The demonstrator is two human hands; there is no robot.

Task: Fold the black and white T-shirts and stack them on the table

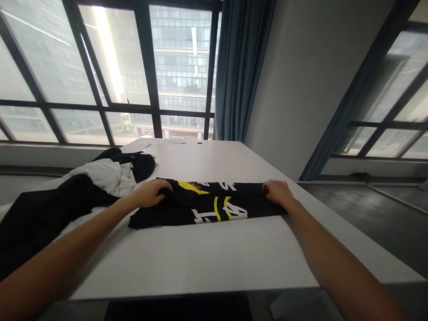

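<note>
A black T-shirt point(180, 209) with white lettering and yellow stripes lies folded lengthwise on the white table, its long side running left to right. At its left end my left hand point(152, 192) is closed on the upper layer of cloth, with the fingertips partly hidden in a fold. Over at the right end my right hand point(277, 192) grips the far edge of the same shirt, fingers curled round the fabric. Between the two hands the upper layer is slightly raised and bent over the lower one.
A loose heap of black and white clothes point(110, 174) covers the table's left side. The white table point(214, 263) stretches back toward the windows point(180, 58). A blue curtain point(242, 67) and a pale pillar point(301, 80) stand beyond its far right edge.
</note>
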